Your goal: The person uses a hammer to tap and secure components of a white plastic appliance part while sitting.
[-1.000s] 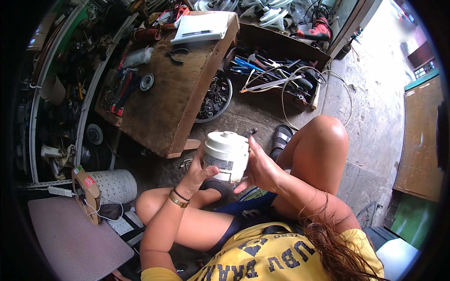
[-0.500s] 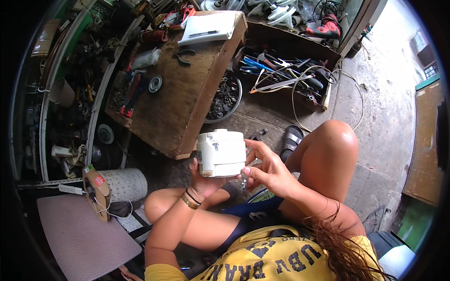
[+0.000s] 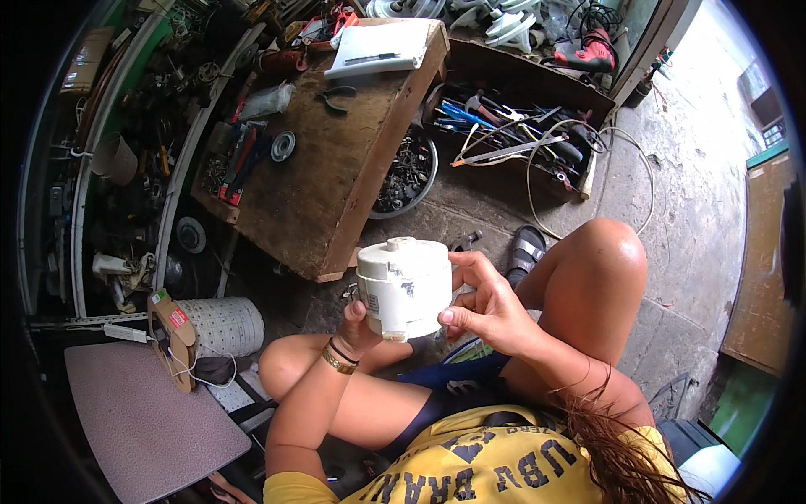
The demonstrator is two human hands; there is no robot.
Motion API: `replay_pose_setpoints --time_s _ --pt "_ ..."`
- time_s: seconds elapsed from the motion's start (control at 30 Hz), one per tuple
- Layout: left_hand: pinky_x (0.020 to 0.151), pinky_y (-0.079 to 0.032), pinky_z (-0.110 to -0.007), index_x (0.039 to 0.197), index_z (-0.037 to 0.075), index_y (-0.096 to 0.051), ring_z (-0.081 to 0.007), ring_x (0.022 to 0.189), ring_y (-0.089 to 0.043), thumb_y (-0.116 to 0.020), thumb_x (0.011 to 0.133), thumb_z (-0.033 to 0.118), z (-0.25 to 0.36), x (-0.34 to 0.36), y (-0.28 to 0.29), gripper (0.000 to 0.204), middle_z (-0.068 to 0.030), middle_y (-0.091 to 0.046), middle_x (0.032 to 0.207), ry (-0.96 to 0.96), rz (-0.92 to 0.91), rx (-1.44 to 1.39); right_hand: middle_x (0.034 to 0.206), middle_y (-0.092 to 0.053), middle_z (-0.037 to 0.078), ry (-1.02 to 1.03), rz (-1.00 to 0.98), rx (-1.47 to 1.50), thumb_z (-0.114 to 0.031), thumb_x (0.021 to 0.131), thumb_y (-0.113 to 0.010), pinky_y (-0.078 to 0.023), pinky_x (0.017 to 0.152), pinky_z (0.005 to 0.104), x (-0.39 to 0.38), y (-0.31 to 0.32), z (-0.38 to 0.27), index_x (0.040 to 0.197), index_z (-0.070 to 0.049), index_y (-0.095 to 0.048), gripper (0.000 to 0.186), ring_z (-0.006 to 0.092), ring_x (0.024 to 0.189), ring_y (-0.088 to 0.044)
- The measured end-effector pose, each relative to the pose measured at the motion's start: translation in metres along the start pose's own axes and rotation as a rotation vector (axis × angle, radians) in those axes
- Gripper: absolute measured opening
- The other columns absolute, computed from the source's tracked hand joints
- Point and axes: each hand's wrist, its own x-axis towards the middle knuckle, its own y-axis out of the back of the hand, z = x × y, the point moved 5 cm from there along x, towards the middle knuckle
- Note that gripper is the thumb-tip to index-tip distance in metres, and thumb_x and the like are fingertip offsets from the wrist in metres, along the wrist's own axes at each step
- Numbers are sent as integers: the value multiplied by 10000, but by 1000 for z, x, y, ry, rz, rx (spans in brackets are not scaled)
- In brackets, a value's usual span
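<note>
Between my hands, in front of my lap, is a white cylindrical plastic housing (image 3: 405, 290) with a small raised knob on top and a printed label on its side. My left hand (image 3: 358, 328) is closed about its lower left side, the thumb showing and the other fingers mostly behind or under it. From the right, my right hand (image 3: 491, 307) grips it with the thumb on the near lower edge and the fingers along the far side. What lies beneath the housing is hidden.
Ahead stands a wooden table (image 3: 336, 168) with pliers (image 3: 334, 102), a notepad (image 3: 395, 42) and a round metal disc (image 3: 283, 146). Beyond are a bowl of small parts (image 3: 405, 172), a wooden tool box (image 3: 512, 172) and a red power tool (image 3: 588, 52). A perforated drum (image 3: 227, 326) sits at left.
The white housing has tipped, showing more of its top, and sits slightly lower and further right. Both hands stay on it, the left one shifting its hold a little.
</note>
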Motion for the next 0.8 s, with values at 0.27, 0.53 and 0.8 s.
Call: replay_pose_setpoints --time_s 0.27,0.53,0.8 --pt "1167 -315 -494 1543 138 -211 -323 1397 -382 -750 654 639 -6 -5 5 1154 -156 -335 1530 28 -54 -7 1060 -527 122 0 15 -3 -118 864 -760 -572 631 255 1 -2 0 1357 -50 -329 658 148 725 -627" --pt "1143 -315 -541 1557 174 -198 -341 1403 -366 -491 738 830 -19 -8 -2 1089 -134 -298 1562 107 30 -224 1337 -426 171 440 35 -870 -388 566 -953 -407 1041 350 8 -11 -33 1495 -7 -211 1249 235 1250 -465" --pt "774 -537 -392 1501 198 -312 -253 1198 -559 -422 729 913 -35 -15 5 1058 -87 -482 1413 247 -51 -94 1363 -453 202 322 45 -505 -202 592 -852 -353 1106 395 17 3 -3 1463 12 -271 1068 309 1292 -465"
